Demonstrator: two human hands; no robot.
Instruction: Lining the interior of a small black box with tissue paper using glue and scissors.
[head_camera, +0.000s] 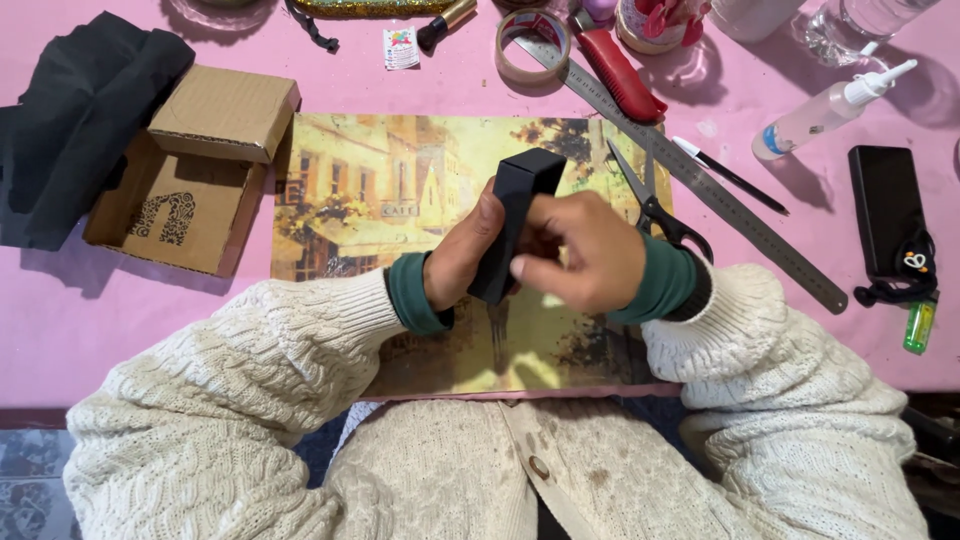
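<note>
Bright, even light; soft shadows; slight blur on fingers.

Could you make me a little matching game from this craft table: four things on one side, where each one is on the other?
Things:
1. black box
2. scissors
3. cardboard box
4. glue bottle

Places:
A. far right, lying on the pink cloth
B. left of the picture mat, lid open
C. held in both hands
D. on the mat's right edge, beside the metal ruler

Pairs: 1-C, 2-D, 3-B, 4-A
</note>
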